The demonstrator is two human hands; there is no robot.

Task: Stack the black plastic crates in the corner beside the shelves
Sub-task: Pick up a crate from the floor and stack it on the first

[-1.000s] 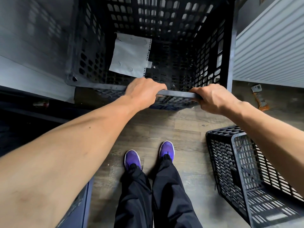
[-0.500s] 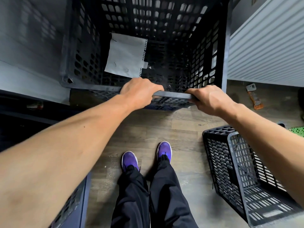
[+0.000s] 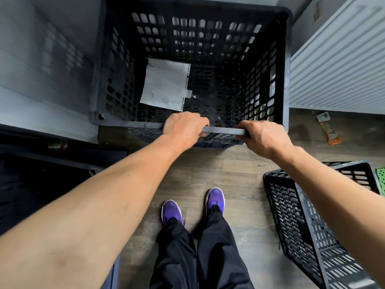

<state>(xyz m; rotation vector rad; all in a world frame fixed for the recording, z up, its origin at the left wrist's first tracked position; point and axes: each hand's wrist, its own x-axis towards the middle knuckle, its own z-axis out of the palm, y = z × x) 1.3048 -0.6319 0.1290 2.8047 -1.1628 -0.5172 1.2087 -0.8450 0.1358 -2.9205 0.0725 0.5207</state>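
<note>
Fingers (image 3: 203,122) of both hands wrap the crate's (image 3: 285,65) near rim.

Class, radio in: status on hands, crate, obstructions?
Left hand, right hand both gripping near rim of tall black crate. Paper sheet inside. Second crate on floor, right.

two black crates (image 3: 208,38), one paper sheet (image 3: 164,84)

No writing can be read anywhere. The white sheet of paper (image 3: 165,84) lying inside the black crate (image 3: 284,65) shows only faint marks, and the pale box (image 3: 316,11) at one o'clock bears dark marks too blurred to make out
</note>
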